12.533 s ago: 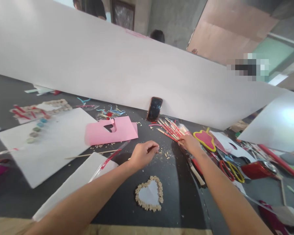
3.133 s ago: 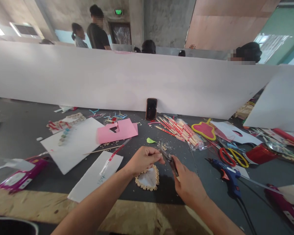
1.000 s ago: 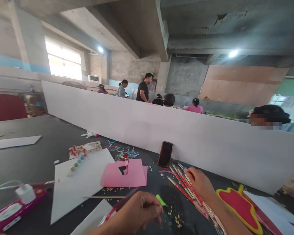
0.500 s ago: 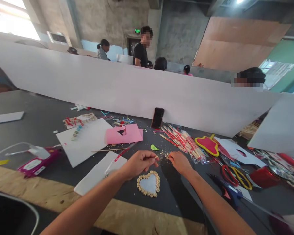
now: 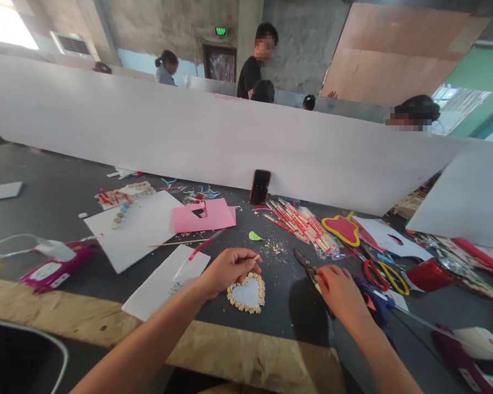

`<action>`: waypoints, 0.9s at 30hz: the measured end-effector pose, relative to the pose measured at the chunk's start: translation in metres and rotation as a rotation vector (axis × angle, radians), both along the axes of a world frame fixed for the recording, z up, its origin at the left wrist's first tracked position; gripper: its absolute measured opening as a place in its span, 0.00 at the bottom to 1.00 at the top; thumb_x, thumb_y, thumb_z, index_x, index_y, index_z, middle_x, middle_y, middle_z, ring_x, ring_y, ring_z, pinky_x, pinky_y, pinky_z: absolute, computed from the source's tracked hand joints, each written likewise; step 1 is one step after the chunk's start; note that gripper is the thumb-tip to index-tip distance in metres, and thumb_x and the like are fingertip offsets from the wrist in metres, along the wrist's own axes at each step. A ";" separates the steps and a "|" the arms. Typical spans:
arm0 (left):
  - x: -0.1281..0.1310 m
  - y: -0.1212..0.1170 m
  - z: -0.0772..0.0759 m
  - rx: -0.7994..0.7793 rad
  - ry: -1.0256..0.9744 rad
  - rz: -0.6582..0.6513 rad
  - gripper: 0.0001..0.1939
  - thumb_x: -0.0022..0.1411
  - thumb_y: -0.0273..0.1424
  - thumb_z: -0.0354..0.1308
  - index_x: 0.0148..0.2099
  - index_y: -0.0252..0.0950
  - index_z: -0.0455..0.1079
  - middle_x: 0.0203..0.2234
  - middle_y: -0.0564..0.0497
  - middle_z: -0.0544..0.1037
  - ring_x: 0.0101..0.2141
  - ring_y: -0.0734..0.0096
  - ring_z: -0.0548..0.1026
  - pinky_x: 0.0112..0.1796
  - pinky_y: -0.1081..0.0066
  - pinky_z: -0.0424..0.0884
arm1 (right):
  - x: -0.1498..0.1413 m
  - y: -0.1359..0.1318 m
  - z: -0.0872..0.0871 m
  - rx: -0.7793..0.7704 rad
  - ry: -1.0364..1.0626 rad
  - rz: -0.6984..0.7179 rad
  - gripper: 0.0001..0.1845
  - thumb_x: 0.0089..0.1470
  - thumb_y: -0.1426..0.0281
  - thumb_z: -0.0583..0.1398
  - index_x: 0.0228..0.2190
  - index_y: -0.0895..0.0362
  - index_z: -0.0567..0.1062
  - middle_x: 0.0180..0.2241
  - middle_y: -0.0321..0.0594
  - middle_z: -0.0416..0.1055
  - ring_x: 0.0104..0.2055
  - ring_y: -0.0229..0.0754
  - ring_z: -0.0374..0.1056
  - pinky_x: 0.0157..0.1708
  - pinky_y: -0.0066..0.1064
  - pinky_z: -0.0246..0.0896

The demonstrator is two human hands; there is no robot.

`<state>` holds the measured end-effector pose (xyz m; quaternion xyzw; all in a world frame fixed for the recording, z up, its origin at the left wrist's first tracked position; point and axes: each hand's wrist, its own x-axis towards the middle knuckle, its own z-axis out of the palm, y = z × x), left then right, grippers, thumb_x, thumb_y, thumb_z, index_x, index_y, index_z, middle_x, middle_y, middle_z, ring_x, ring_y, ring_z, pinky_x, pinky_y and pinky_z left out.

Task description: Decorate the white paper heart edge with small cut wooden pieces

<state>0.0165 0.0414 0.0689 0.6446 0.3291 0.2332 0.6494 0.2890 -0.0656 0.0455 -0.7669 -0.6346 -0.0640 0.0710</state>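
Dark tabletop [image 5: 205,316]: white heart [image 5: 246,294], knobbly beige border [image 5: 254,310], near left hand [image 5: 233,269].

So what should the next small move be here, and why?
Probably close the right hand round the handles of the cutters and bring the blades to the short stick piece. The left hand pinches that piece above the bead-like edging, the right is already at the handles, and the blades lie well apart from the piece.
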 end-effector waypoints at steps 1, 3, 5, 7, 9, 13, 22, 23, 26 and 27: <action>0.000 0.000 -0.001 0.001 -0.007 -0.002 0.20 0.56 0.43 0.54 0.40 0.30 0.71 0.32 0.45 0.77 0.18 0.83 0.58 0.21 0.77 0.57 | -0.001 -0.011 -0.004 -0.003 -0.017 -0.020 0.10 0.56 0.70 0.52 0.31 0.58 0.73 0.34 0.47 0.71 0.38 0.48 0.66 0.42 0.41 0.57; 0.002 -0.002 -0.005 0.001 -0.026 -0.014 0.19 0.57 0.43 0.54 0.40 0.30 0.71 0.31 0.46 0.77 0.18 0.83 0.58 0.21 0.77 0.57 | -0.005 -0.028 -0.010 -0.017 -0.068 -0.055 0.10 0.55 0.67 0.55 0.30 0.58 0.73 0.35 0.48 0.70 0.38 0.50 0.64 0.41 0.42 0.57; 0.005 -0.003 -0.008 -0.004 -0.038 -0.026 0.19 0.57 0.42 0.54 0.40 0.30 0.71 0.31 0.46 0.77 0.18 0.83 0.58 0.21 0.77 0.56 | -0.010 -0.035 -0.015 -0.045 -0.122 -0.097 0.10 0.54 0.65 0.56 0.30 0.59 0.73 0.36 0.49 0.70 0.38 0.50 0.64 0.41 0.41 0.57; 0.008 -0.004 -0.011 -0.015 -0.042 -0.030 0.19 0.57 0.42 0.55 0.40 0.30 0.71 0.31 0.46 0.77 0.18 0.84 0.58 0.20 0.77 0.55 | -0.014 -0.033 -0.017 -0.067 -0.147 -0.143 0.09 0.54 0.66 0.56 0.32 0.59 0.73 0.37 0.50 0.70 0.39 0.51 0.64 0.40 0.41 0.57; 0.010 -0.005 -0.013 -0.021 -0.043 -0.026 0.19 0.57 0.42 0.55 0.40 0.30 0.71 0.31 0.46 0.77 0.18 0.84 0.58 0.20 0.77 0.55 | -0.016 -0.027 -0.018 -0.069 -0.131 -0.179 0.10 0.54 0.68 0.55 0.36 0.60 0.72 0.37 0.52 0.70 0.40 0.53 0.64 0.37 0.40 0.57; 0.007 -0.005 -0.016 -0.026 -0.058 -0.010 0.19 0.57 0.42 0.55 0.41 0.30 0.71 0.31 0.45 0.77 0.18 0.84 0.58 0.20 0.77 0.55 | -0.012 -0.013 -0.022 -0.065 -0.044 -0.200 0.09 0.53 0.71 0.55 0.36 0.60 0.72 0.35 0.53 0.70 0.40 0.52 0.65 0.35 0.38 0.57; 0.011 -0.005 -0.020 -0.030 -0.038 0.027 0.19 0.57 0.42 0.54 0.40 0.30 0.71 0.31 0.46 0.77 0.17 0.83 0.58 0.19 0.78 0.54 | -0.009 -0.019 -0.006 0.014 0.585 -0.138 0.18 0.58 0.57 0.47 0.31 0.56 0.69 0.24 0.35 0.68 0.24 0.36 0.64 0.24 0.27 0.57; 0.012 -0.005 -0.019 -0.028 -0.040 0.034 0.19 0.57 0.42 0.54 0.40 0.30 0.71 0.30 0.46 0.77 0.18 0.83 0.58 0.19 0.78 0.54 | -0.015 -0.021 -0.004 0.054 0.778 -0.133 0.18 0.56 0.56 0.50 0.34 0.56 0.69 0.26 0.35 0.68 0.25 0.36 0.64 0.25 0.26 0.58; 0.017 -0.007 -0.016 -0.042 -0.052 0.054 0.18 0.57 0.41 0.55 0.40 0.30 0.71 0.30 0.46 0.76 0.18 0.83 0.58 0.20 0.78 0.55 | -0.038 -0.027 0.000 0.115 1.300 -0.148 0.20 0.46 0.61 0.60 0.42 0.55 0.69 0.30 0.35 0.70 0.30 0.37 0.65 0.30 0.27 0.60; 0.019 -0.007 -0.016 -0.045 -0.063 0.063 0.18 0.57 0.41 0.55 0.39 0.30 0.71 0.29 0.46 0.76 0.18 0.83 0.58 0.20 0.78 0.55 | -0.045 -0.028 0.001 0.099 1.358 -0.150 0.22 0.45 0.64 0.61 0.44 0.55 0.69 0.32 0.35 0.71 0.33 0.38 0.66 0.32 0.27 0.61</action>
